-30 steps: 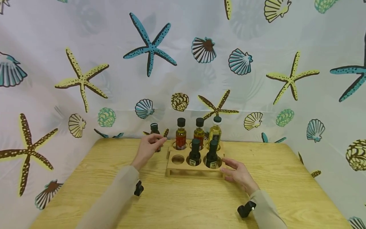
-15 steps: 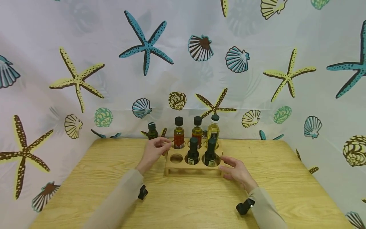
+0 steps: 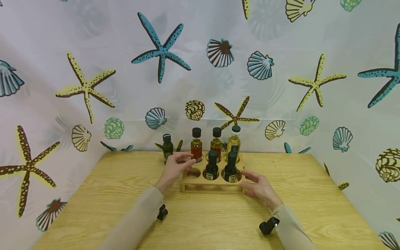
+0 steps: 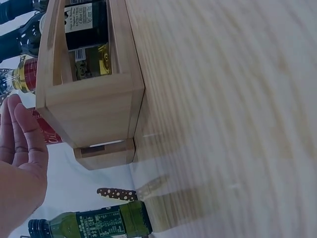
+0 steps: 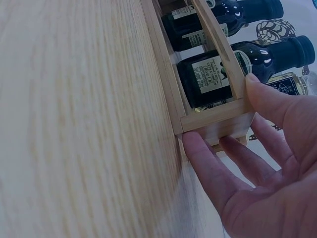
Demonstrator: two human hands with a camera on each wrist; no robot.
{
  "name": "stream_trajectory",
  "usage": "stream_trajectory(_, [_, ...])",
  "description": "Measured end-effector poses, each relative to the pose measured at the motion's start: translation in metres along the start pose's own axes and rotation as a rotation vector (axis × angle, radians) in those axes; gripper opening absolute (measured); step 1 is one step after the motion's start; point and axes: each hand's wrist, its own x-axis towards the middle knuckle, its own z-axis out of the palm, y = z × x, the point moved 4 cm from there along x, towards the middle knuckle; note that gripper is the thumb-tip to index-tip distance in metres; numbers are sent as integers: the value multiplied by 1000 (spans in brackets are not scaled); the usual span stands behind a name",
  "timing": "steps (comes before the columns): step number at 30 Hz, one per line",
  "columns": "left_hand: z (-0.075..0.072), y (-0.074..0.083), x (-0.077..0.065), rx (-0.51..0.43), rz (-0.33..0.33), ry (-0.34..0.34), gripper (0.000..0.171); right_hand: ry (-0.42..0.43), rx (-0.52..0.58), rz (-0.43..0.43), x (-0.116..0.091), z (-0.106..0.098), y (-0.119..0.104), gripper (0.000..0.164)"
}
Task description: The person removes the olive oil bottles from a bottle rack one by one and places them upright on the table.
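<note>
**Left hand crosses to rack; green bottle stands outside**

Clock centred on the wooden rack (image 3: 200,181), 12 pointing away from the person. Change over the last second: left hand (image 3: 175,169) shifts from in front of the green bottle (image 3: 167,147), at 10 o'clock, to the rack's left end, at 9. Its fingers are loosely extended and hold nothing; tips lie near the vacant hole (image 3: 193,173) (contact with the wood: cannot tell). Right hand (image 3: 261,189), at 4, shows no clear change: partly curled, digits bent round the rack's right end and touching it. Green bottle is upright on the tabletop (image 3: 200,222), apart from the rack. Far row: two red bottles (image 3: 196,150), one yellow bottle (image 3: 233,144). Near row: two dark bottles (image 3: 211,169); the 8 o'clock hole lacks one. Judgement: attention passes from loose bottle to rack, with five of six holes filled.
</note>
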Motion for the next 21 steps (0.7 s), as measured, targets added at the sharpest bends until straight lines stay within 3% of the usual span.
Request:
stream_trajectory(8, [13, 9, -5, -11, -9, -52, 42, 12, 6, 8, 1, 0, 2, 54])
stream_trajectory(12, [16, -1, -1, -16, -2, -64, 43, 12, 12, 11, 1, -1, 2, 53])
stream_trajectory(17, [22, -14, 6, 39, 8, -59, 40, 13, 16, 9, 1, -1, 1, 53])
stream_trajectory(21, [28, -17, 8, 84, -1, -54, 36, 9, 15, 8, 0, 0, -1, 53])
